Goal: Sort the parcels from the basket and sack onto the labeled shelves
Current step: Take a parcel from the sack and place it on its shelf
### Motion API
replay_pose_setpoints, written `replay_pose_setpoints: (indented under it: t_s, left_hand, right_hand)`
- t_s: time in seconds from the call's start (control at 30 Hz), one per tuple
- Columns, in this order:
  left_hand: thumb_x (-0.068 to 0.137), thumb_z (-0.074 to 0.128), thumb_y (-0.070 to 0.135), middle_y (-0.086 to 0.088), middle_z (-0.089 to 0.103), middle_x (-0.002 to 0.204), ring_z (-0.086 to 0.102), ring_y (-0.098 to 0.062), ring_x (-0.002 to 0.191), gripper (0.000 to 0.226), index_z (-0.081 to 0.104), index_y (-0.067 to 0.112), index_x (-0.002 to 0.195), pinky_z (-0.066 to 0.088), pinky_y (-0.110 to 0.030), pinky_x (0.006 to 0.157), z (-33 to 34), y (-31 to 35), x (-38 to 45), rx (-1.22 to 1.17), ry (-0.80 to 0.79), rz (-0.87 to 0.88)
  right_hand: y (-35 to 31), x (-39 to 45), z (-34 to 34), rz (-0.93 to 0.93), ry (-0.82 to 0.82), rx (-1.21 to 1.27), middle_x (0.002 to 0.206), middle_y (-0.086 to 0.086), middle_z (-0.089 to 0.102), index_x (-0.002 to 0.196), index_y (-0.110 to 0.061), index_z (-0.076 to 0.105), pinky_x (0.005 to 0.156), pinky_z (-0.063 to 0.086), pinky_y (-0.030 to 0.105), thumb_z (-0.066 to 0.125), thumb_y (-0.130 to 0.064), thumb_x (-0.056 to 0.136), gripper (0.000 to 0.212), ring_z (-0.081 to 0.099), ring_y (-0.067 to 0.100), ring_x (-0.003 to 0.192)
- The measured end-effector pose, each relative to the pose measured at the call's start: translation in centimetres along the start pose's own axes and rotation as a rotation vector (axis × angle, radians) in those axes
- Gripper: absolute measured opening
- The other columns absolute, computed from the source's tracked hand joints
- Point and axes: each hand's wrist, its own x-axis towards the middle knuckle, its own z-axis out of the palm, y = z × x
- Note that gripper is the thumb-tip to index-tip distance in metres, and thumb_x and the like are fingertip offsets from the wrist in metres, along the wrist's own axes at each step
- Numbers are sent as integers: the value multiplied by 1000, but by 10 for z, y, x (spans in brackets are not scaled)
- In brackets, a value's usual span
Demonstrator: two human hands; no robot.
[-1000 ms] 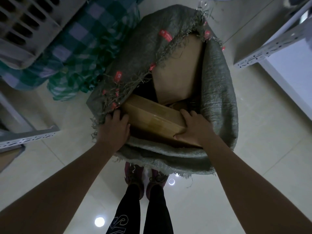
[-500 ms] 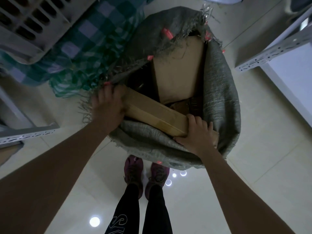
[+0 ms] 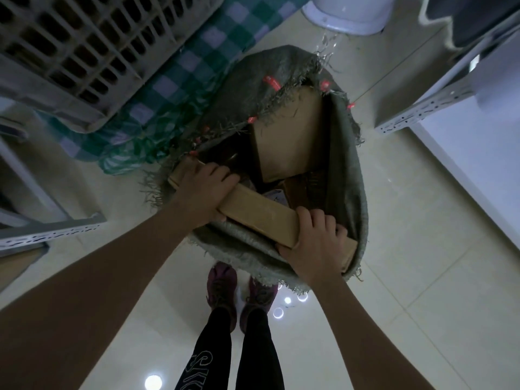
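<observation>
Landmark: sack (image 3: 353,175), grey woven, standing open on the tiled floor (image 3: 422,263) in front of the person's shoes (image 3: 222,280).

Held item: long flat box (image 3: 259,212), lying slantwise across the sack's near mouth, partly above the rim. Left hand (image 3: 201,190) grips its far-left end, fingers curled over the top edge. Right hand (image 3: 316,243) grips its near-right end, fingers wrapped over the top, thumb along the near side. One hand at each end suits a long parcel: it stays level and should clear the frayed rim without snagging. Judgement: the step is lifting this parcel out of the sack; no shelving done for it yet.

Inside the sack, behind the held box: a larger box (image 3: 289,142) standing on edge against the far wall, probably propped there by the sack's sides. Between the two, dark smaller items, too dim to identify.

Left of the sack: checked cloth (image 3: 180,80), and beyond it a slatted basket (image 3: 70,49), cut off by the frame; contents not visible. Shelf rails (image 3: 422,108) to the sack's right and left are cut off; no labels legible. Any label on the held box is not visible, so its destination cannot be told. Lighting is low throughout.
</observation>
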Motion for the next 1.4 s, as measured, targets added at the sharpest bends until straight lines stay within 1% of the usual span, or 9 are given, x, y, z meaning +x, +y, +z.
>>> replay_pose_setpoints:
  t_s: [0.2, 0.37, 0.5, 0.7, 0.93, 1.07, 1.2, 1.3, 1.4]
  left_hand:
    - [40, 95, 32, -19, 60, 115, 58, -39, 104, 95, 48, 13, 120, 47, -62, 84, 6, 4, -33, -3, 255, -1]
    - [36, 91, 16, -22, 57, 114, 55, -42, 105, 94, 44, 12, 117, 46, -65, 83, 19, 15, -41, -79, 207, -81]
    - [32, 92, 12, -23, 58, 112, 56, -42, 103, 89, 59, 5, 115, 49, -62, 79, 25, 11, -43, -97, 168, -156]
    - [45, 91, 21, -24, 56, 121, 51, -45, 116, 86, 56, 2, 122, 45, -61, 90, 30, 16, -40, -130, 125, -141]
    - [70, 80, 30, -12, 49, 135, 42, -38, 128, 80, 44, 18, 139, 38, -55, 100, 20, 66, -47, -251, 139, 54]
    - [84, 68, 34, -6, 31, 145, 28, -29, 135, 75, 27, 26, 147, 32, -46, 106, 14, 70, -43, -254, 75, 24]
    - [80, 72, 31, -9, 36, 143, 32, -31, 133, 75, 35, 21, 144, 36, -46, 103, 14, 66, -43, -287, 112, 33]
    - [75, 77, 26, -14, 41, 138, 36, -36, 129, 75, 43, 15, 140, 36, -49, 102, 20, 57, -53, -347, 127, 14]
    - [72, 80, 22, -15, 41, 137, 35, -38, 129, 76, 44, 14, 139, 43, -50, 95, 28, 44, -65, -451, 140, -19]
  right_hand:
    - [-6, -25, -14, -28, 131, -26, 98, 12, 61, 110, -15, 60, 82, 46, 44, 86, -48, 50, 73, 58, 32, 87]
    - [-13, -32, -11, -86, 118, -17, 106, 14, 61, 121, -15, 52, 86, 47, 46, 84, -45, 55, 79, 57, 33, 93]
    - [-7, -33, -16, -104, 85, -27, 114, 13, 59, 126, -17, 55, 92, 45, 48, 83, -35, 44, 88, 56, 34, 99]
    - [17, -36, -18, -82, 13, -37, 99, 8, 64, 118, -16, 61, 73, 53, 48, 92, -39, 37, 89, 60, 36, 86]
    - [-18, -26, -18, -171, 25, -6, 94, 6, 64, 117, -17, 61, 69, 49, 39, 87, -45, 44, 83, 59, 32, 83]
    - [3, -30, -12, -286, 1, 252, 116, 9, 58, 137, -20, 43, 80, 51, 44, 85, -40, 56, 93, 54, 33, 99]
    - [34, -35, -15, -110, -239, 581, 137, 2, 48, 151, -30, 27, 93, 47, 39, 84, -30, 68, 101, 46, 24, 122]
    - [55, -38, -5, 41, -301, 532, 137, 3, 53, 153, -29, 26, 99, 44, 39, 81, -29, 75, 95, 49, 23, 122]
    - [65, -45, 12, 14, -392, 389, 143, 8, 49, 155, -31, 15, 105, 41, 53, 71, -48, 82, 94, 50, 31, 125]
